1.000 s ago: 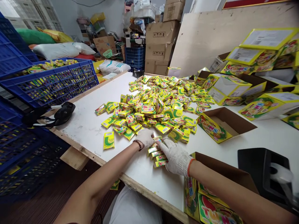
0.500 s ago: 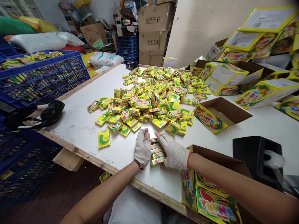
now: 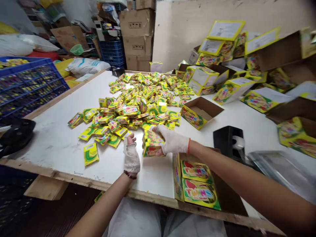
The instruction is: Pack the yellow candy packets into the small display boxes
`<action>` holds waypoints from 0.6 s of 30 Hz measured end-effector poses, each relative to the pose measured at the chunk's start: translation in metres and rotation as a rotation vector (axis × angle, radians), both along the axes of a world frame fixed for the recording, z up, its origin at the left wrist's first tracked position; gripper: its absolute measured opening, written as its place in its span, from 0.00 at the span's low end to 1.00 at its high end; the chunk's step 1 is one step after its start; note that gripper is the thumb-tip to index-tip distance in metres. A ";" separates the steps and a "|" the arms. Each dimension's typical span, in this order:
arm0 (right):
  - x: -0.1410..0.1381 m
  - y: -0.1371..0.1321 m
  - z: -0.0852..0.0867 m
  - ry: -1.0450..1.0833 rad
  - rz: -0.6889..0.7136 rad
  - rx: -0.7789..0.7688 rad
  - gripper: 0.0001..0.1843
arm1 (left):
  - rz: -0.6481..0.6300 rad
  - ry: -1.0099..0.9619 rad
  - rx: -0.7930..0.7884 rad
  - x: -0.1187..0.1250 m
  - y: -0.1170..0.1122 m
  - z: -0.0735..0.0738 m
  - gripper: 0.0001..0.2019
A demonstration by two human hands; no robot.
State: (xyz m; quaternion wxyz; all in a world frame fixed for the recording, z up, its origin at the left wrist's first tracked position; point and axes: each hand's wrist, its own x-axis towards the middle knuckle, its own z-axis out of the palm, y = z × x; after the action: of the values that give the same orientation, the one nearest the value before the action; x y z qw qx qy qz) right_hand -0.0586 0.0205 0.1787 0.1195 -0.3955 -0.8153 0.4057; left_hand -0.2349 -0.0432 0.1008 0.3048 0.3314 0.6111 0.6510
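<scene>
Pinching, with the white-gloved right hand [image 3: 174, 140], a short row of small yellow-and-green cardboard boxes [image 3: 151, 138], set side by side near the front of the white-topped, wood-edged table [image 3: 54, 141]; fingers pressed to the far and near ends of the row. Cannot tell whether lifted off the surface or resting on it.

Counting hours from that row: holding the left hand [image 3: 131, 153], gloved in white with bare fingertips, just beside it and apart, between eight and nine o'clock; fingers partly opened, cannot tell how far parted from one another. Wearing a dark beaded bracelet [image 3: 130, 175] on the left wrist.

Facing, from eleven to one o'clock, a wide loose heap of similar small boxes [image 3: 130, 110], with one single yellow-and-green box [image 3: 91, 154] lying flat, well apart, at nine. Flanked at four o'clock by a yellow-and-green printed carton lettered TWINS [image 3: 198, 194], partly behind the right forearm; at two, by an open brown-lined carton [image 3: 192, 118], and farther out by a jumbled pile of printed cartons [image 3: 204, 77]. Reaching past, at three o'clock, a black tape dispenser [image 3: 223, 140]. Backed, near twelve, by stacked plain brown boxes [image 3: 137, 39]; at ten, by a blue plastic crate [image 3: 32, 87].
</scene>
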 end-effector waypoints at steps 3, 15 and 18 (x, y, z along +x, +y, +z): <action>0.059 0.001 0.045 0.176 -0.035 -0.154 0.47 | -0.250 0.265 0.185 0.024 -0.028 0.031 0.17; 0.173 -0.048 0.009 0.203 -0.233 -0.653 0.44 | -0.929 1.221 0.203 0.134 -0.095 0.039 0.35; 0.162 -0.042 -0.005 0.180 -0.250 -0.656 0.35 | -0.851 1.212 0.285 0.132 -0.101 0.025 0.33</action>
State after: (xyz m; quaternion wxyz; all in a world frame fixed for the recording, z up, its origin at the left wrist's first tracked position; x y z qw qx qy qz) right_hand 0.1033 -0.0216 0.1739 0.1064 -0.4720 -0.5732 0.6613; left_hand -0.1031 -0.1441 0.1257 0.0946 0.8753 0.4010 0.2533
